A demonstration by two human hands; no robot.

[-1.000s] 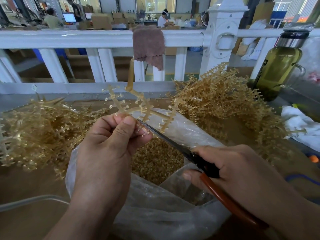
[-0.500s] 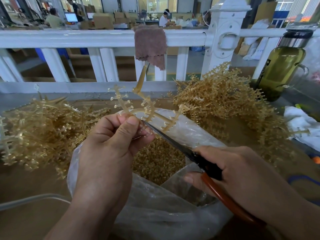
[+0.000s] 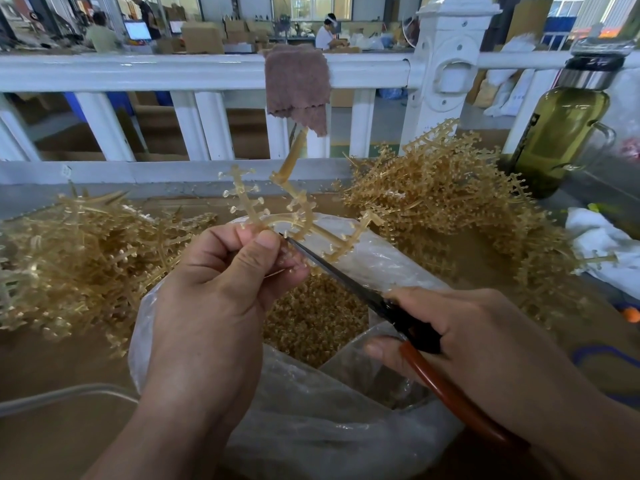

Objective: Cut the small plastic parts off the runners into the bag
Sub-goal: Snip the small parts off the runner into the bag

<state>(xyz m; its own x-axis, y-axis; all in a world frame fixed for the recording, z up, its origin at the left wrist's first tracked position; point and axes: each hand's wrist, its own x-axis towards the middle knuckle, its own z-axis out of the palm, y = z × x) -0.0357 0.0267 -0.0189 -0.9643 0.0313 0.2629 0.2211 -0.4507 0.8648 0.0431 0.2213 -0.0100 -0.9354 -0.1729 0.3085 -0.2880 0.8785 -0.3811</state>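
Table (image 3: 52,368) with runner heaps (image 3: 86,258), bag (image 3: 311,431)

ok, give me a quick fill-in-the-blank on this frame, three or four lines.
The left hand pinches a tan runner above the clear plastic ____.
The right hand grips ____ with a red-brown handle.
A brownish cloth hangs over the white ____.
The green bottle stands on the ____ side of the view.
Missing: bag, scissors, railing, right.

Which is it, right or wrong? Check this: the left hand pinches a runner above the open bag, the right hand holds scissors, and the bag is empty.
Wrong on one point: the head view shows the bag holds a heap of cut parts. The rest stands: the left hand pinches a runner above it, the right hand holds scissors.
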